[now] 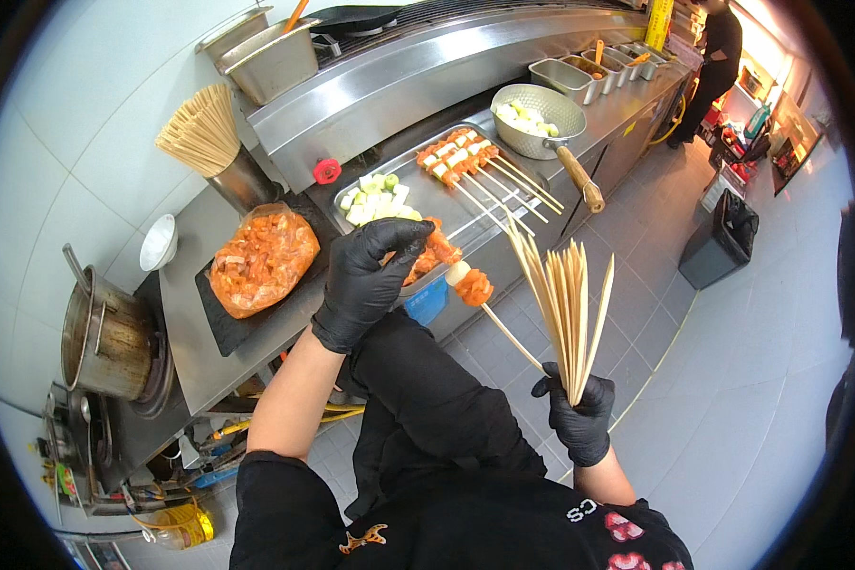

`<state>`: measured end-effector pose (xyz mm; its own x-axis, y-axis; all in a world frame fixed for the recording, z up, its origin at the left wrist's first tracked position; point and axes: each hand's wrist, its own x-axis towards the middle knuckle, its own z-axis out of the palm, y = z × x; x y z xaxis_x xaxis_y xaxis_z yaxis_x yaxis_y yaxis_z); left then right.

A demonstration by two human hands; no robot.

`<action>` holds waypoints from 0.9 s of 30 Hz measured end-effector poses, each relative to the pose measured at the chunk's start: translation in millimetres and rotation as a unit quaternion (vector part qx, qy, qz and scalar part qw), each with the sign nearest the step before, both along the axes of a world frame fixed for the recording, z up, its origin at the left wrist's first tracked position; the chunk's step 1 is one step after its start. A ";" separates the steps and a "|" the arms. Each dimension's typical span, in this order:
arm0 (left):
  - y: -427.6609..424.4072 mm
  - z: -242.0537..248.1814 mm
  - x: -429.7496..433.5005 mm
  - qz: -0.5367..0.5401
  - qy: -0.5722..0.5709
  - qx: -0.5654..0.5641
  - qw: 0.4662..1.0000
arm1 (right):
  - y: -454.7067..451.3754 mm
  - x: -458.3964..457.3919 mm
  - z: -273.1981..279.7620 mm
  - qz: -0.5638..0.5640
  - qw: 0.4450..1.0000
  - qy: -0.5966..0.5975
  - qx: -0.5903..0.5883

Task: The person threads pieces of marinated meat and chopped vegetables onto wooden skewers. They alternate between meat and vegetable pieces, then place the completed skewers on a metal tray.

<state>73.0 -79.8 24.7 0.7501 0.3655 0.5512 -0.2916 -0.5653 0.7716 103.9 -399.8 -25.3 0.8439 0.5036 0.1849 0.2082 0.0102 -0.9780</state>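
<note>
My left hand (370,285), in a black glove, pinches a piece of orange marinated meat (442,246) at the upper end of a wooden skewer (509,333). Lower on that skewer sit a pale scallion piece (457,273) and another meat chunk (474,287). My right hand (583,417), also gloved, grips the skewer's lower end together with a bundle of bare pointed skewers (573,320). Beyond my left hand, a metal tray (399,160) holds cut scallion pieces (377,199) and several loaded skewers (456,157). More meat lies partly hidden beneath my left hand.
A plastic bag of marinated meat (263,260) rests on a black board (217,320). Behind it stands a metal holder of skewers (242,178). A hammered pan (538,146) juts its wooden handle past the counter edge. A pot (117,349) is at left; a person (716,64) stands far right.
</note>
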 end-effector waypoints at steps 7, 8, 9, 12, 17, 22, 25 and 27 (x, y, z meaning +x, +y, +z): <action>-6.0 -0.4 6.5 0.004 -0.016 0.016 1.000 | 24.2 -21.4 -18.3 0.005 0.979 0.188 0.075; -7.7 -1.0 7.3 0.005 -0.020 0.017 1.000 | 27.6 -21.5 -19.2 0.002 0.978 0.187 0.089; -9.8 -2.1 8.7 0.005 -0.023 0.019 1.000 | 31.5 -19.8 -20.3 -0.001 0.977 0.187 0.103; -14.8 -6.3 14.0 0.004 -0.031 0.005 1.000 | 36.1 -17.1 -21.5 -0.003 0.975 0.197 0.107; -36.6 -17.6 23.6 0.017 -0.038 0.055 0.998 | 42.1 -12.6 -28.5 -0.017 0.958 0.260 0.120; -42.6 -29.0 33.9 0.004 -0.049 -0.093 0.994 | 36.5 -0.5 -36.6 -0.029 0.953 0.270 0.134; -39.3 -38.5 48.0 -0.079 -0.054 -0.330 0.939 | 34.0 0.0 -40.7 -0.010 0.955 0.274 0.111; -41.1 -47.0 58.0 -0.140 -0.041 -0.403 0.904 | 37.7 -2.5 -44.3 -0.003 0.955 0.278 0.099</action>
